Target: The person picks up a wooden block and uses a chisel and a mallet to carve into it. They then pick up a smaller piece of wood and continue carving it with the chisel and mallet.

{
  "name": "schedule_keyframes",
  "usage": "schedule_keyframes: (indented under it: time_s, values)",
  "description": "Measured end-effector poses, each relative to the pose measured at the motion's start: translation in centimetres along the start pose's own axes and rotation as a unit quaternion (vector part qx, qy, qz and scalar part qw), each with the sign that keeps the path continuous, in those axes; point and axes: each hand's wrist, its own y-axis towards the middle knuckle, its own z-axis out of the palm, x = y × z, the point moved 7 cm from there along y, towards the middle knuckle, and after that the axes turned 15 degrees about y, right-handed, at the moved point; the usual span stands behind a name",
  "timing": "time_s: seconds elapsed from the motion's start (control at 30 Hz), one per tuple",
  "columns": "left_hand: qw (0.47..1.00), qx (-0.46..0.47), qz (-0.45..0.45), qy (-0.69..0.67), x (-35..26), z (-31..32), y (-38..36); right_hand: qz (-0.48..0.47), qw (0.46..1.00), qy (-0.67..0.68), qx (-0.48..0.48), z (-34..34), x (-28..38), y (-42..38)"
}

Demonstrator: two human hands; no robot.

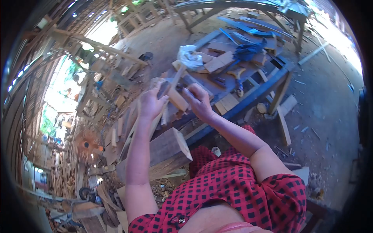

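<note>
Nearest me, a thick timber block [163,149] lies below my forearms, in front of the red checked shirt [248,190]. Above it my left hand [150,105] is closed around a small wooden piece [175,98], while my right hand [199,101] grips the same piece from the other side. Beyond them the blue bench [248,99] carries wood offcuts [219,62], a crumpled white bag [189,57] and a blue cloth [246,50].

Two hands: left hand [150,104], right hand [199,101]; one wooden piece [176,99]; one blue bench [248,99]; one white bag [189,57].
</note>
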Motion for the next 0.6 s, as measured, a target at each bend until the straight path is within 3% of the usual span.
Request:
schedule_keyframes:
  time_s: [0.07, 0.1, 0.13, 0.17, 0.23, 0.4, 0.5, 0.6]
  values:
    - [0.999, 0.03, -0.014, 0.001, 0.3, 0.6, 0.5, -0.066, 0.989, 0.114, 0.062, 1.5, 9.6, 0.8]
    - [0.998, 0.054, -0.041, 0.017, 0.6, 0.8, 0.4, -0.018, 0.972, 0.212, 0.104, 2.6, 14.0, 0.5]
    - [0.997, 0.066, -0.039, 0.011, 0.6, 0.8, 0.2, -0.149, 0.953, 0.201, 0.168, 3.2, 18.8, 0.1]
    - [0.996, 0.074, -0.046, -0.01, 0.7, 0.6, 0.2, -0.185, 0.927, 0.261, 0.199, 4.4, 22.6, -0.6]
    - [0.993, 0.089, -0.063, -0.05, 0.7, 0.7, 0.1, -0.169, 0.909, 0.311, 0.222, 5.5, 25.2, -1.4]
    - [0.997, 0.03, -0.045, -0.052, 0.0, 0.3, -0.3, -0.122, 0.974, 0.084, 0.17, 2.7, 27.7, -5.5]
    - [0.998, 0.033, -0.054, -0.018, 0.0, -0.5, -0.4, -0.113, 0.979, -0.058, 0.159, -1.1, 29.6, -5.8]
    - [0.999, 0.016, -0.003, -0.043, 2.2, 2.6, -0.7, -0.101, 0.962, -0.228, 0.115, -0.2, 31.1, -3.8]
